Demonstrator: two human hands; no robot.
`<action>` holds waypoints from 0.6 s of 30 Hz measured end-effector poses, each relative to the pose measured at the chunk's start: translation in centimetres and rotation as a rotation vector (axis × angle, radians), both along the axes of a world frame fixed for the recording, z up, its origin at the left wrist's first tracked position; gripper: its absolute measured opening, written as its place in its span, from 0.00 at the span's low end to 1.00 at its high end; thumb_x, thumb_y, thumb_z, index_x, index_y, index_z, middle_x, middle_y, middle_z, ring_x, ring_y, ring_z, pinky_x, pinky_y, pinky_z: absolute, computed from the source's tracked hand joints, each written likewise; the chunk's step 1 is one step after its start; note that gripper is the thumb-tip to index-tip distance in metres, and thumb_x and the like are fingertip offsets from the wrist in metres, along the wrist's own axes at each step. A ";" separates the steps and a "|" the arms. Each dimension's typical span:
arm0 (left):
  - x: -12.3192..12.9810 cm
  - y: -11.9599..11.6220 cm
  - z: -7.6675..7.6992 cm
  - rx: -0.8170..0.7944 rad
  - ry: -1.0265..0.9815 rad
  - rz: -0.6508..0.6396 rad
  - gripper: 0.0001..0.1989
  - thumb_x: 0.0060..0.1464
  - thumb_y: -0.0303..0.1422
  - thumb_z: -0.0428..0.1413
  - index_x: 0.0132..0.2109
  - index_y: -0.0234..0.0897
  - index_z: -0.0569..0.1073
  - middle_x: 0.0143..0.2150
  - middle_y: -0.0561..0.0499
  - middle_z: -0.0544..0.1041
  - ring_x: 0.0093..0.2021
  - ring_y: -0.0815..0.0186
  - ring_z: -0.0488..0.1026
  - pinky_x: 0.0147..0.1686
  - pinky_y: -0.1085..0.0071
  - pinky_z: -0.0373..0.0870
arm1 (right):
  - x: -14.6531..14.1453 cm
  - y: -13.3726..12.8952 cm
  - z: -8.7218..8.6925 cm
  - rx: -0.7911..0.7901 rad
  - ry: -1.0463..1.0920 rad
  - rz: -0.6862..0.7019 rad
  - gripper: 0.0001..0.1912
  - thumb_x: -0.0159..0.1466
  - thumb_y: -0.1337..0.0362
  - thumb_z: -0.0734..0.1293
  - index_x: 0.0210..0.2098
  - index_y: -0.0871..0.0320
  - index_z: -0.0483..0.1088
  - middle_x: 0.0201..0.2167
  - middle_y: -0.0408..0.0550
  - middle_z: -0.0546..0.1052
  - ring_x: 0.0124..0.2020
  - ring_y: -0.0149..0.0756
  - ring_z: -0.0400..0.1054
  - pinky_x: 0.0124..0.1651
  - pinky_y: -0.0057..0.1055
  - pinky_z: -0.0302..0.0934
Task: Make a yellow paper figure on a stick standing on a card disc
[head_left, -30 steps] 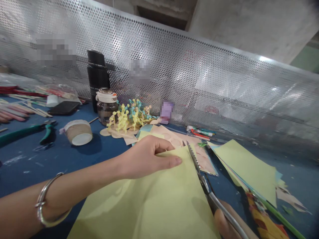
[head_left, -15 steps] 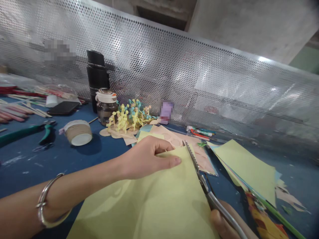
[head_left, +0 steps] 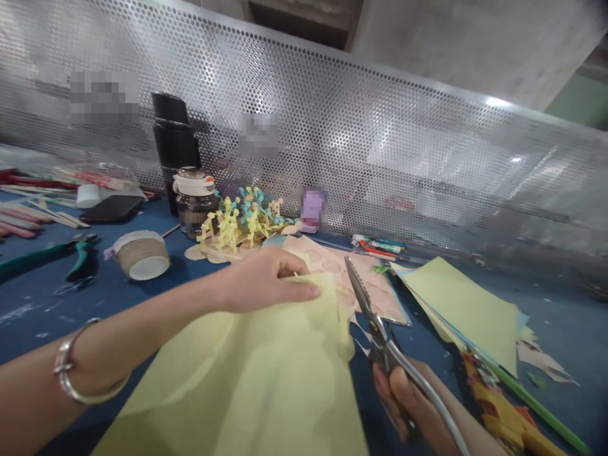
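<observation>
A large yellow paper sheet point(head_left: 266, 373) hangs from my left hand point(head_left: 266, 282), its top edge pinched between thumb and fingers. The sheet's right edge looks cut, with a narrow strip of yellow beside it. My right hand point(head_left: 413, 399) is closed round the handles of metal scissors point(head_left: 373, 320). Their serrated blades point up and left, just right of the yellow sheet and apart from it. Behind the blades lie pink paper sheets point(head_left: 354, 272) with round marks on them.
More yellow sheets point(head_left: 468, 310) and an orange-yellow object point(head_left: 508, 418) lie at right. Small paper flowers point(head_left: 232, 221), a brown jar point(head_left: 194, 212), a black bottle point(head_left: 173, 136), a tape roll point(head_left: 142, 254) and green pliers point(head_left: 42, 256) are at left. Perforated metal stands behind.
The scissors have come away from the paper's right edge and now stand apart from it. My left hand and the yellow sheet have shifted left.
</observation>
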State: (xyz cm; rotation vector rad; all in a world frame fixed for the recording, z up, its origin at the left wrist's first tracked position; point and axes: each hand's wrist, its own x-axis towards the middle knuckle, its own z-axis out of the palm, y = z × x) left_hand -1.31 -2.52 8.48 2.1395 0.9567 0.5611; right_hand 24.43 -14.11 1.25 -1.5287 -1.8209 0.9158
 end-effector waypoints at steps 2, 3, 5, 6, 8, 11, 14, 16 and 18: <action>-1.0 0.9 0.2 0.035 0.103 -0.012 0.16 0.52 0.40 0.55 0.22 0.35 0.68 0.18 0.59 0.55 0.19 0.75 0.50 0.18 0.75 0.43 | 0.4 0.9 0.8 0.011 -0.001 0.082 0.25 0.67 0.47 0.50 0.26 0.56 0.63 0.19 0.43 0.67 0.21 0.33 0.65 0.28 0.29 0.65; -1.6 1.4 0.1 0.063 0.130 0.026 0.15 0.52 0.38 0.55 0.22 0.34 0.69 0.18 0.59 0.56 0.18 0.75 0.50 0.18 0.75 0.42 | 0.6 1.4 1.3 0.015 -0.021 0.091 0.24 0.67 0.47 0.50 0.28 0.56 0.63 0.18 0.42 0.66 0.22 0.33 0.65 0.28 0.29 0.64; -2.6 2.4 -0.5 0.074 0.180 0.104 0.14 0.49 0.34 0.57 0.20 0.33 0.69 0.15 0.61 0.55 0.17 0.77 0.49 0.18 0.75 0.39 | 1.6 2.6 2.2 0.100 -0.127 0.069 0.19 0.66 0.49 0.55 0.28 0.55 0.63 0.20 0.41 0.67 0.22 0.33 0.65 0.27 0.28 0.63; -3.1 2.8 -1.0 0.098 0.182 0.128 0.14 0.47 0.31 0.58 0.17 0.32 0.68 0.14 0.61 0.55 0.16 0.78 0.49 0.18 0.75 0.39 | 2.2 3.1 2.5 0.121 -0.245 0.012 0.16 0.66 0.51 0.57 0.30 0.55 0.64 0.23 0.43 0.70 0.25 0.34 0.67 0.30 0.29 0.63; -3.9 3.7 -2.1 0.133 0.293 0.155 0.14 0.44 0.28 0.59 0.15 0.32 0.67 0.13 0.62 0.55 0.17 0.79 0.51 0.20 0.77 0.40 | 3.9 4.3 2.7 0.180 -0.492 -0.092 0.15 0.64 0.51 0.58 0.31 0.55 0.64 0.24 0.44 0.73 0.26 0.37 0.68 0.30 0.30 0.61; -4.7 4.7 -3.3 0.180 0.534 0.171 0.10 0.42 0.29 0.59 0.18 0.32 0.71 0.15 0.60 0.62 0.19 0.76 0.56 0.22 0.77 0.41 | 6.5 5.9 1.8 0.177 -0.855 -0.329 0.16 0.63 0.49 0.58 0.34 0.55 0.66 0.26 0.49 0.77 0.26 0.44 0.71 0.23 0.32 0.56; -5.1 5.7 -3.4 0.219 0.589 0.152 0.10 0.43 0.34 0.60 0.20 0.35 0.72 0.18 0.59 0.65 0.22 0.73 0.57 0.24 0.75 0.41 | 8.4 6.9 0.8 0.154 -0.894 -0.366 0.18 0.63 0.49 0.57 0.38 0.55 0.69 0.33 0.52 0.79 0.29 0.50 0.73 0.24 0.34 0.55; -5.0 6.2 -3.0 0.260 0.601 0.130 0.09 0.45 0.38 0.59 0.25 0.37 0.74 0.21 0.59 0.66 0.24 0.71 0.59 0.26 0.75 0.43 | 9.1 7.2 0.3 0.151 -0.916 -0.369 0.19 0.62 0.48 0.58 0.38 0.56 0.71 0.32 0.53 0.79 0.29 0.51 0.73 0.23 0.34 0.55; -4.5 6.2 -2.3 0.349 0.617 0.132 0.11 0.47 0.41 0.58 0.32 0.38 0.76 0.27 0.58 0.69 0.28 0.70 0.62 0.29 0.75 0.46 | 9.2 7.2 0.2 0.179 -0.933 -0.366 0.19 0.61 0.49 0.60 0.39 0.57 0.71 0.34 0.56 0.79 0.31 0.54 0.73 0.25 0.36 0.56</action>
